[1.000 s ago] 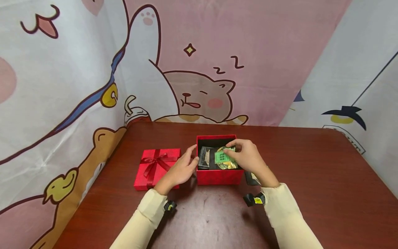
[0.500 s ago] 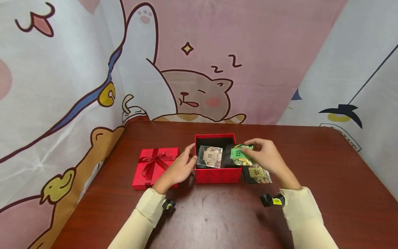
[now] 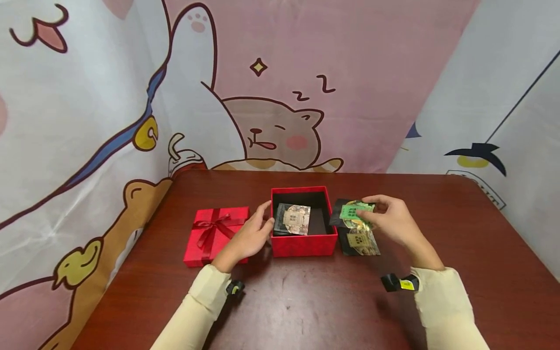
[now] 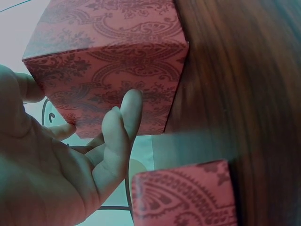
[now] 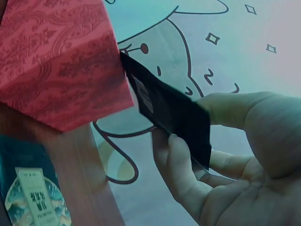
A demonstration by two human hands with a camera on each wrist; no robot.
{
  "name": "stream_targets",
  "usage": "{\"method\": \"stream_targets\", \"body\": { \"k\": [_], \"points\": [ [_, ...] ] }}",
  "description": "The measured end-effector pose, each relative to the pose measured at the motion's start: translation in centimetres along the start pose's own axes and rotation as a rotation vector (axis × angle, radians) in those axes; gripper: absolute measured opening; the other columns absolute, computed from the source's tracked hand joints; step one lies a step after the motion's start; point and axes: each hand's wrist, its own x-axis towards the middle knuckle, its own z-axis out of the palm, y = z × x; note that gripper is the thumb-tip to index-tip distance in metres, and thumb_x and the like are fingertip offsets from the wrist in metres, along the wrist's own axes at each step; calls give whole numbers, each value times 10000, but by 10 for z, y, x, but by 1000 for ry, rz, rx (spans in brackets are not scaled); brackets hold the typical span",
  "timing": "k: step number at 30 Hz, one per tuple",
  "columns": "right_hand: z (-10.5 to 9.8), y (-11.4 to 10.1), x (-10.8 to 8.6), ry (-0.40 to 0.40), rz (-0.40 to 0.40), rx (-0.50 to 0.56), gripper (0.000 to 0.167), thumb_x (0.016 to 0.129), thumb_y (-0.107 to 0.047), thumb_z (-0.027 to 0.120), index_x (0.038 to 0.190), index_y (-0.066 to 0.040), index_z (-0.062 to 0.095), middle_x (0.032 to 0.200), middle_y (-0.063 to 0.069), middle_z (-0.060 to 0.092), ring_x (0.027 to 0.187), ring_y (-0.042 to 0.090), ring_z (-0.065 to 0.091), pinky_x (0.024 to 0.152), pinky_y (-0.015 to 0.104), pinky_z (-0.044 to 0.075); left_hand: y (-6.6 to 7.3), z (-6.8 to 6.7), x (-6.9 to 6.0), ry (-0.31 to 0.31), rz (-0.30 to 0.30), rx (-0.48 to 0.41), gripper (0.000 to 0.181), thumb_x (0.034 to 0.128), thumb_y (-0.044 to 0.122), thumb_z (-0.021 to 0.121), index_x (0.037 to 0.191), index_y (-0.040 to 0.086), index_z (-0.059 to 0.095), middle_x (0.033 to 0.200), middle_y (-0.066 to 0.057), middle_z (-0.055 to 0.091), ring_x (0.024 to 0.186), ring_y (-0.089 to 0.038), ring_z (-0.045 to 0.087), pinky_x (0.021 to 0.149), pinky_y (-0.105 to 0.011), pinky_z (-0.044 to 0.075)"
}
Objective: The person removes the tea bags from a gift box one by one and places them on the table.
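Observation:
A red box (image 3: 305,246) stands uncovered, with patterned walls and a black inside. In it, at the left, lies a dark packet with a beige label (image 3: 296,219). My left hand (image 3: 250,236) touches the box's left wall with its fingers fairly straight. Right of the box, my right hand (image 3: 395,221) pinches a black packet with a green label (image 3: 355,212), held above the table; the right wrist view shows its dark back (image 5: 169,106). Below it another black packet with a yellowish label (image 3: 362,242) lies on the table.
A red lid with a ribbon bow (image 3: 216,233) lies left of the box, under and beside my left forearm. The brown table (image 3: 288,301) reaches back to a cartoon-printed cloth (image 3: 358,58).
My right hand has moved right, carrying the green-labelled packet out of the box. The beige-labelled packet inside and the yellowish-labelled one on the table have come into fuller view. My left hand stays at the box.

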Motion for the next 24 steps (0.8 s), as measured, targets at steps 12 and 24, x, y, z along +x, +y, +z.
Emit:
{"method": "stream_targets", "body": {
  "k": [12, 24],
  "points": [
    [-16, 23, -9, 6, 36, -14, 515, 919, -225, 711, 1336, 36, 557, 1009, 144, 669, 681, 109, 607, 612, 299, 539, -2, 1, 0, -9, -3, -39, 569, 1043, 237, 448, 1557, 105, 244, 869, -75, 608, 720, -272, 675, 876, -447, 458],
    [-38, 53, -20, 21, 52, -107, 508, 929, -212, 692, 1351, 29, 543, 1004, 130, 641, 678, 79, 553, 586, 311, 516, -1, 0, -1, -23, -2, -51, 573, 1047, 240, 448, 1559, 95, 236, 961, -102, 603, 736, -280, 680, 854, -450, 470]
  ]
}}
